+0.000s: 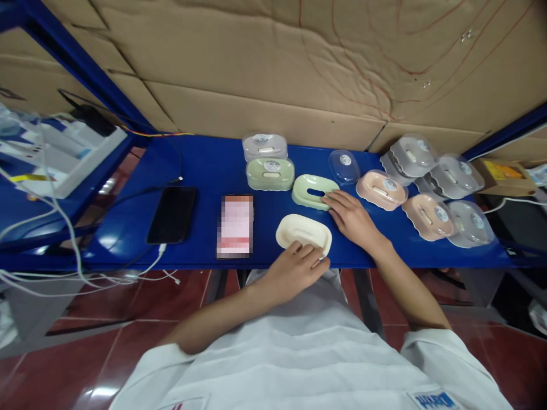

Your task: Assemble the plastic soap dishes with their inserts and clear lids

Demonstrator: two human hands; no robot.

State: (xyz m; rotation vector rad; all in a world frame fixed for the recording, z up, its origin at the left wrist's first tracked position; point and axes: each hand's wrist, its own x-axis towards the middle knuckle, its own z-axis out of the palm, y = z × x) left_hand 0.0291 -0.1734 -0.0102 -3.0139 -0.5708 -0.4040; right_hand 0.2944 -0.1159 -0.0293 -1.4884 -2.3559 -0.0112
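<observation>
My left hand (294, 270) has its fingers curled over the near rim of a cream oval soap dish tray (299, 228) at the table's front edge. Just beyond, a light green soap dish shell (302, 196) with an oblong opening lies on the table. The fingers of my right hand (350, 219) grip its right end; the thumb is partly hidden. A clear domed lid (344, 166) with a round sticker lies behind the right hand. Behind and left are a covered green soap dish (270, 173) and a pale covered one (265, 148).
On the right stand several covered soap dishes, pink (382, 191) and grey (412, 156). To the left lie a phone with a lit, blurred screen (235, 226) and a dark phone (171, 214) on a white cable (158, 259). Cardboard (256, 74) walls the back of the blue table (205, 165).
</observation>
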